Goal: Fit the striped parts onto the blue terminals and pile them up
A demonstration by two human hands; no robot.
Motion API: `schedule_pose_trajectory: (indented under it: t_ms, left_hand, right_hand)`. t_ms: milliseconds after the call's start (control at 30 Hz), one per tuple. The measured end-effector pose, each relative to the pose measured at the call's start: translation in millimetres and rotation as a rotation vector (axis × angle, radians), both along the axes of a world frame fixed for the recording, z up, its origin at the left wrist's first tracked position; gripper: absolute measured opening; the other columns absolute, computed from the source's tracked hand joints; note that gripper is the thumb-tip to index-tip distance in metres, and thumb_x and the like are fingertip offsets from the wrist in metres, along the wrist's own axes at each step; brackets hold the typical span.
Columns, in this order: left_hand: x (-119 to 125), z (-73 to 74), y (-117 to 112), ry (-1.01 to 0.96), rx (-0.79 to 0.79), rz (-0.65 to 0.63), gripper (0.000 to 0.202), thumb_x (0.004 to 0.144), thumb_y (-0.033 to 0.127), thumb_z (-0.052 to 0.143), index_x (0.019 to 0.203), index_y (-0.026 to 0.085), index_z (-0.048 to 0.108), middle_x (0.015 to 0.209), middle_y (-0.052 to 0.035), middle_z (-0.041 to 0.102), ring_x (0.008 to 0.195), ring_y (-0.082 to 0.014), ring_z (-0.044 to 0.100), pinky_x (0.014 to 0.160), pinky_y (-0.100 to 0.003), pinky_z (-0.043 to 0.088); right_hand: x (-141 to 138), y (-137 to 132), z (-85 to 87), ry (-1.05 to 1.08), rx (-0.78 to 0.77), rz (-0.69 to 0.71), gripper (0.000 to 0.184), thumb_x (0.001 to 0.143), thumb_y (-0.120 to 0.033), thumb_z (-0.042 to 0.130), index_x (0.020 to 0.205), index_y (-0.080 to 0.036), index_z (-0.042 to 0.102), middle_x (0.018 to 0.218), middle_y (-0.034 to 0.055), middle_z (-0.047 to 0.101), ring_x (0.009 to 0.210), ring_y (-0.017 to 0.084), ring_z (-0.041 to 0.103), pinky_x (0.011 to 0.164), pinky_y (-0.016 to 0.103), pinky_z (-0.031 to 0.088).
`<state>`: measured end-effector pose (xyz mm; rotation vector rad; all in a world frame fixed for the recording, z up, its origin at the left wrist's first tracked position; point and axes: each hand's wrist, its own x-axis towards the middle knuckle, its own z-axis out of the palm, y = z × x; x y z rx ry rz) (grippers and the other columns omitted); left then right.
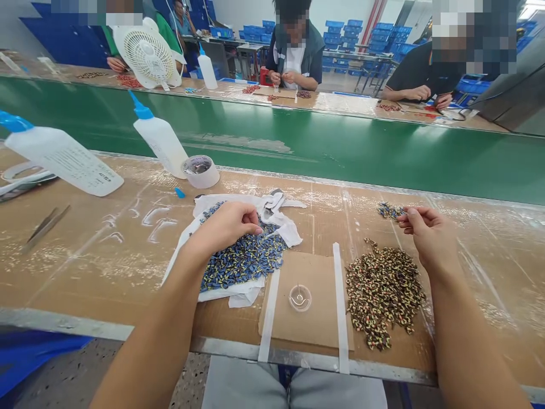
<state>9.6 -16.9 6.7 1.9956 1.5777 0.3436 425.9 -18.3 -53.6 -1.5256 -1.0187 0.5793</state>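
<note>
My left hand [238, 222] is closed over a heap of small blue-and-yellow pieces [238, 261], which lies on a white cloth [251, 292]; what its fingers pinch, if anything, is too small to see. Farther right, my right hand [426, 227] is pinched at the edge of a small cluster of blue-and-yellow pieces [388, 211]; what it holds cannot be made out. Below it spreads a pile of small dark brown and cream pieces [383, 289]. Between my forearms, a small clear round dish [300, 298] with a thin upright pin rests on a cardboard sheet [315, 329] taped to the table.
Two white squeeze bottles [70, 159] with blue nozzles, a tape roll [201, 171], a blue cap [179, 193] and tweezers [46, 228] lie left. A green conveyor belt [255, 136] runs beyond the table. Across it, several people work near a white fan [147, 54].
</note>
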Motion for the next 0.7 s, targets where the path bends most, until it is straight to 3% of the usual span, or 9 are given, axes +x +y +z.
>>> schedule_pose_trajectory:
  t_ms: [133, 267, 433, 600, 700]
  left_hand:
    - [-2.1, -0.6, 1.3, 0.012, 0.055, 0.05, 0.021, 0.072, 0.036, 0.072, 0.066, 0.018, 0.065, 0.06, 0.001, 0.062, 0.059, -0.0134, 0.054, 0.052, -0.025, 0.033]
    - [2.7, 0.5, 0.1, -0.064, 0.121, 0.042, 0.016, 0.078, 0.03, 0.064, 0.071, 0.017, 0.069, 0.061, 0.0001, 0.064, 0.059, -0.0126, 0.055, 0.056, -0.025, 0.037]
    - [26.6, -3.5, -8.5, -0.243, 0.007, -0.084, 0.016, 0.082, 0.024, 0.058, 0.079, 0.016, 0.071, 0.063, -0.001, 0.065, 0.06, -0.0129, 0.058, 0.06, -0.025, 0.043]
    - [48.6, -13.0, -17.4, -0.44, -0.108, -0.194, 0.018, 0.085, 0.025, 0.057, 0.094, 0.016, 0.07, 0.079, -0.0033, 0.07, 0.07, -0.0135, 0.063, 0.068, -0.025, 0.048]
    - [54.3, -17.3, -19.9, -0.466, -0.133, -0.215, 0.013, 0.083, 0.023, 0.06, 0.093, 0.017, 0.066, 0.074, -0.001, 0.066, 0.068, -0.0126, 0.061, 0.066, -0.025, 0.047]
  right_hand:
    - [0.0, 1.6, -0.9, 0.021, 0.043, -0.044, 0.013, 0.08, -0.028, 0.065, 0.083, -0.015, 0.066, 0.069, 0.0053, 0.067, 0.057, 0.012, 0.059, 0.058, 0.027, 0.046]
    - [-1.6, 2.7, -1.4, 0.031, 0.063, -0.052, 0.013, 0.08, -0.028, 0.066, 0.083, -0.016, 0.067, 0.069, 0.0064, 0.067, 0.057, 0.013, 0.059, 0.059, 0.029, 0.047]
    - [-9.0, -0.5, -0.1, 0.022, 0.057, -0.016, 0.014, 0.08, -0.03, 0.067, 0.082, -0.017, 0.068, 0.069, 0.0073, 0.067, 0.056, 0.013, 0.058, 0.057, 0.029, 0.046]
    - [-22.1, -6.1, 0.4, 0.003, 0.053, 0.052, 0.019, 0.081, -0.035, 0.067, 0.085, -0.017, 0.067, 0.069, 0.0052, 0.067, 0.057, 0.013, 0.058, 0.056, 0.028, 0.046]
    - [-34.2, -10.4, 3.1, -0.034, 0.065, 0.101, 0.02, 0.083, -0.037, 0.065, 0.087, -0.017, 0.067, 0.07, 0.0031, 0.068, 0.059, 0.013, 0.06, 0.056, 0.027, 0.048]
